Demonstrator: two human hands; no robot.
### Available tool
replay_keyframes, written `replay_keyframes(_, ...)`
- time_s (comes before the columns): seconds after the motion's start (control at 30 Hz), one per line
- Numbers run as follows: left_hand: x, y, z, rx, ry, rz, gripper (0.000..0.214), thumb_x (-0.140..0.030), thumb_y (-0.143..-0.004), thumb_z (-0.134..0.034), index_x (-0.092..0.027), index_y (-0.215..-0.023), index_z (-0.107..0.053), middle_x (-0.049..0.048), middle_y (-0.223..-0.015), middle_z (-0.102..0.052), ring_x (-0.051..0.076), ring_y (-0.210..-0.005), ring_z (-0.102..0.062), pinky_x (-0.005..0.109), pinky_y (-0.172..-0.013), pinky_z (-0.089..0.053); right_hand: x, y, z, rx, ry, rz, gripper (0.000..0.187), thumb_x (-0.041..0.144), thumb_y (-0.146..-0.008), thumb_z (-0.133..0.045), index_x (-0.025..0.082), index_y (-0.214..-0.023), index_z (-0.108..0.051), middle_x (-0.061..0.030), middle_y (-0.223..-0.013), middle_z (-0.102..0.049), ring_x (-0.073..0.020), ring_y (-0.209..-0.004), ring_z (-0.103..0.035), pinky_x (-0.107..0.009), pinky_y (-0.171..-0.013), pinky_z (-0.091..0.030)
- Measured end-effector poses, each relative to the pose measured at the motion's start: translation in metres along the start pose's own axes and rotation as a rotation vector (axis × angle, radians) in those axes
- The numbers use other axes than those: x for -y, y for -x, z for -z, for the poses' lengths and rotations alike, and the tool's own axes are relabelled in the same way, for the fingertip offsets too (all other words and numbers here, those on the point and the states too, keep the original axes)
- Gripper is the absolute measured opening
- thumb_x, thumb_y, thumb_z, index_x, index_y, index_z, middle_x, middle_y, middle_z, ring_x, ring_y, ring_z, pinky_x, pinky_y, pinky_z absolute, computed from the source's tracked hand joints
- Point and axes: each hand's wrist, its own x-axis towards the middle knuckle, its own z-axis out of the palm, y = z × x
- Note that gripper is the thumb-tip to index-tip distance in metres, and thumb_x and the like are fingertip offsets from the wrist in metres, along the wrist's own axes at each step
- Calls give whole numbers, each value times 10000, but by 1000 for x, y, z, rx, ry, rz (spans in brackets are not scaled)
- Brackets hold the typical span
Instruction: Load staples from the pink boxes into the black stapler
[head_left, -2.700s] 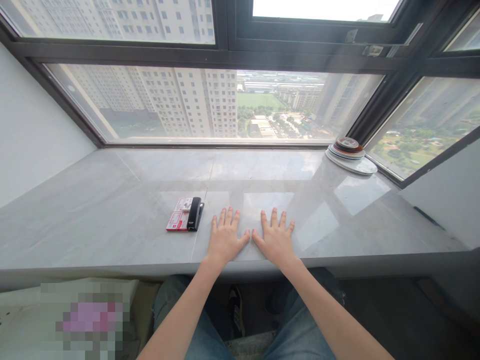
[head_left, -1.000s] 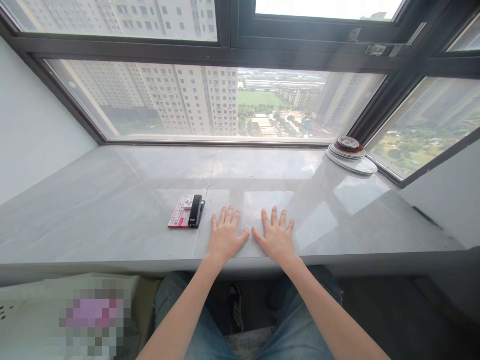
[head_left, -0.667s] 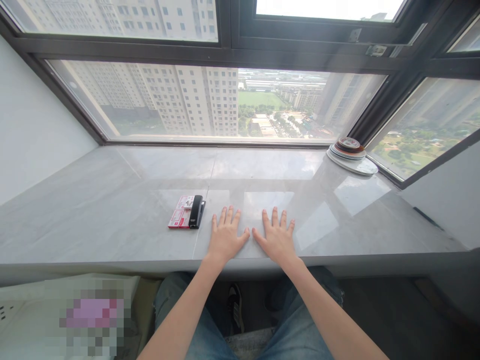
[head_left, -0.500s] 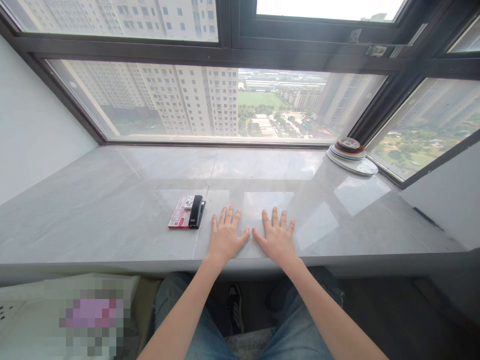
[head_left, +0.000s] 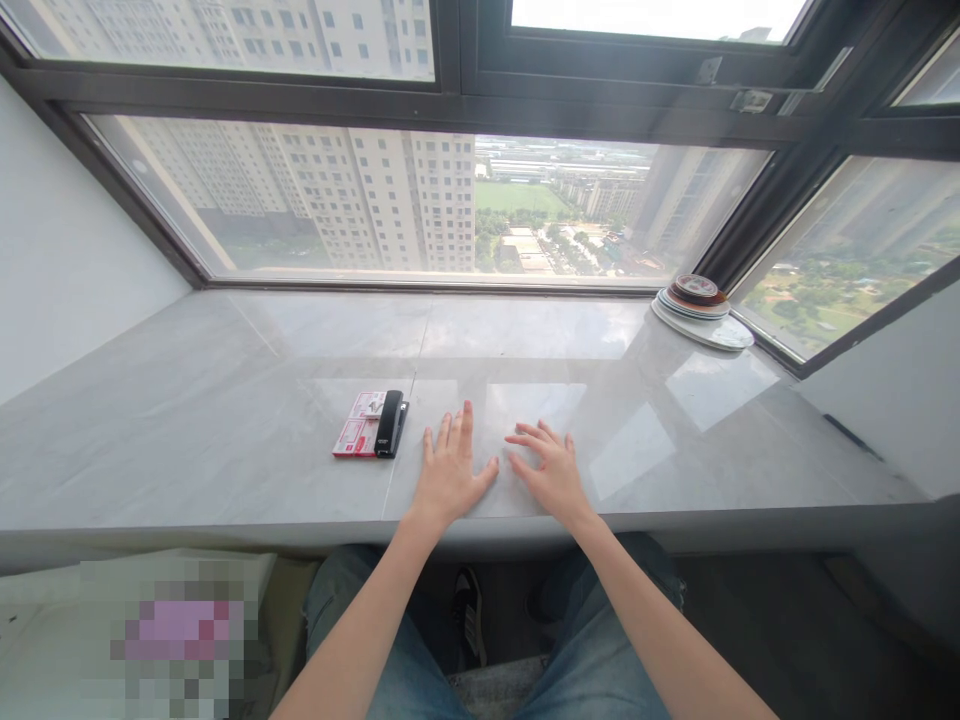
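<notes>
My left hand (head_left: 450, 472) rests palm down near the front edge of the grey marble-look sill (head_left: 187, 440), its fingers stretched out and holding nothing. To its right is my right hand (head_left: 553, 472), also without anything in it; its fingers are apart and slightly bent, turned toward the left. A black stapler (head_left: 388, 425) lies to the left of my left hand, apart from it. Against the stapler's left side sit small red-and-white boxes (head_left: 356, 438) with printing on them, probably staples, though the print is too small to read.
A stack of round plates or lids (head_left: 699, 308) stands in the far right corner by the window frame (head_left: 750, 225). A thin dark strip (head_left: 853, 437) lies along the right wall. Below the sill at left is a pale surface with a blurred-out patch.
My right hand has gone from lying flat with fingers spread to bent fingers turned leftward. My left hand stays in place, its index finger shifted slightly. The stapler and boxes have not moved.
</notes>
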Motion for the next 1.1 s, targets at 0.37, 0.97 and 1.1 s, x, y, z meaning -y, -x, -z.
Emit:
replay_keyframes(0.37,3,1,-5,27,-68,-31,935,-461,-962,-502,-210,-1640,91,133,-1688,-209,338,-1571,-118,588,-1244,-90,31,-18,-18,49,-233,86,82,362,-875,-686,365,-877,-768,51,-1227,-700,-242,-1278,-528,-572,-1219,-80)
replay_keyframes(0.97,4,-5,-11,46,-132,-26,874,-469,-956,-497,-212,-1653,-35,126,-1686,-217,350,-1565,-116,587,-1240,-110,32,-23,-22,32,-246,91,95,291,-849,-643,315,-833,-733,44,-1134,-733,-236,-1209,-573,-536,-1220,-114)
replay_keyframes(1.1,3,-7,-9,46,-125,-37,881,-442,-952,-491,-207,-1651,-10,115,-1699,-177,350,-1568,-95,583,-1242,-103,33,-25,-25,3,-241,100,71,287,-834,-666,314,-821,-731,43,-1099,-733,-225,-1143,-592,-490,-1215,-161)
